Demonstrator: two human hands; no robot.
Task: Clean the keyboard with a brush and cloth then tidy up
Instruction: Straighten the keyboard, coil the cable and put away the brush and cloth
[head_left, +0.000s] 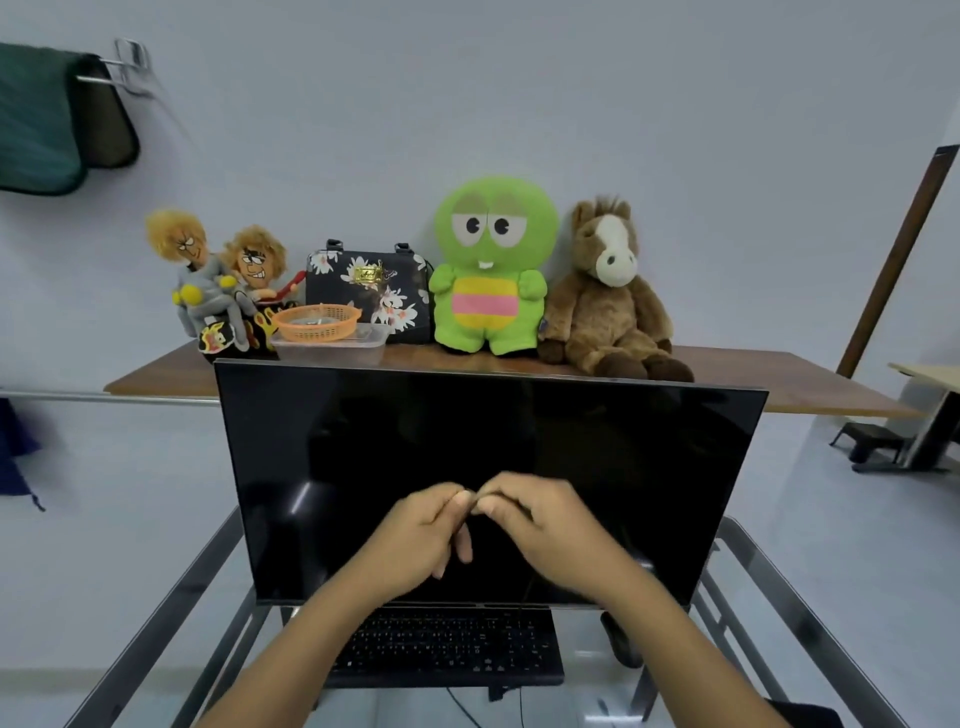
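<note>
A dark monitor (491, 483) is standing upright on a glass table (769, 571), filling the middle of the view and hiding most of the wooden shelf (810, 384) behind it. Both hands are raised in front of the screen: the left hand (423, 535) and the right hand (540, 525) are meeting at their fingertips, fingers curled, pinching something small and dark between them; what it is cannot be told. The black keyboard (452, 647) is lying flat on the glass below the monitor, partly covered by the forearms. On the shelf, an orange basket (317, 322) is sitting in a clear plastic tub (332, 349); the basket's contents are unclear. Beside it are standing a floral bag (366, 288), a green plush (491, 270) and a brown horse plush (610, 296).
</note>
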